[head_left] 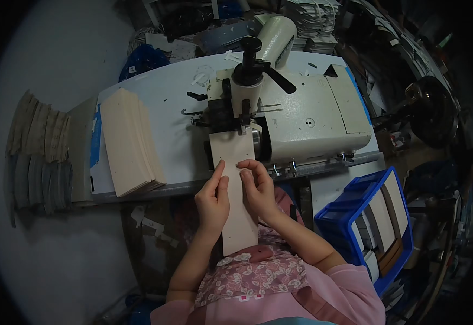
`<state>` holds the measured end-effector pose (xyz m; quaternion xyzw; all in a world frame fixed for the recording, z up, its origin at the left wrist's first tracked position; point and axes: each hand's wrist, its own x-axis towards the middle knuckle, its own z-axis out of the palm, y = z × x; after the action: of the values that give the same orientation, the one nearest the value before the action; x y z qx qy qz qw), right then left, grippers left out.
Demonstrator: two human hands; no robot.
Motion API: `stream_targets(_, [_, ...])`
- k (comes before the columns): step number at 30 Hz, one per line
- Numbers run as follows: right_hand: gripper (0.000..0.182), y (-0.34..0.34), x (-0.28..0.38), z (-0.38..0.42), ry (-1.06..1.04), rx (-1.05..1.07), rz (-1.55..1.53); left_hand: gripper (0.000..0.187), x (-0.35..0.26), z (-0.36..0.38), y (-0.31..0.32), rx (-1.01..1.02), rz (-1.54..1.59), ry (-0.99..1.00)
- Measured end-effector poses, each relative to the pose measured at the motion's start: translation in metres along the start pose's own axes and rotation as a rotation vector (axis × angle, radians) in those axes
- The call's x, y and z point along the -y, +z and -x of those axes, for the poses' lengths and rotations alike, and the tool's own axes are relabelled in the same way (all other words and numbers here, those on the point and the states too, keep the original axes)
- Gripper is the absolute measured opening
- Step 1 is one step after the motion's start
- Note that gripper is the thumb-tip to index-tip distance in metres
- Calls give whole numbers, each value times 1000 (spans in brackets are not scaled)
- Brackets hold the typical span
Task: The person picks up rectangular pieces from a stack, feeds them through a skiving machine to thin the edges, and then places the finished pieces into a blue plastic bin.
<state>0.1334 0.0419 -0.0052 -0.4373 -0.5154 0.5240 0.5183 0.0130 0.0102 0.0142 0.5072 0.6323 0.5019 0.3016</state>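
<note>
A long beige strip (238, 227), flat and stiff like leather or board, runs from the machine's head toward my lap. Its far end lies under the upright black-topped post of the cream-coloured machine (312, 116). My left hand (213, 203) grips the strip's left edge, index finger and thumb pointing forward. On the opposite edge, my right hand (259, 190) holds the strip with bent fingers, its fingertips over the top face. Small dark marks show on the strip. The fingers beneath it are hidden.
A stack of similar beige strips (131, 143) lies on the white table (166, 114) to the left. Grey and brown stacked pieces (39, 132) stand farther left. A blue crate (334, 214) with cut pieces sits at right, below a dark round fixture (434, 111).
</note>
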Motion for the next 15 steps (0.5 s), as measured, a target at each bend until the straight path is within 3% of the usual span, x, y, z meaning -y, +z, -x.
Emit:
stream_targets(4, [17,-32,4,2,-41,-89,26,41,-7,2,25,127,25,22])
stream_targets(7, [29,-63,28,11,-15,-168,168,34,-11,8,56,198,400,-144])
stream_targets(8, [42,-74,26,14,-111,-198,327,31,-9,9,63,215,540,-169])
stream_targets(9, [57,-81,31,16,-203,-245,489,20,-16,9,64,246,484,-124])
stream_targets(11, [78,-89,69,18,-507,-486,1034,20,-39,6,49,330,172,87])
stream_targets(12, [97,-91,78,21,-609,-502,1101,21,-52,1,40,368,14,196])
stream_targets(15, [111,-88,114,16,-720,238,922,17,-79,-2,12,529,-326,642])
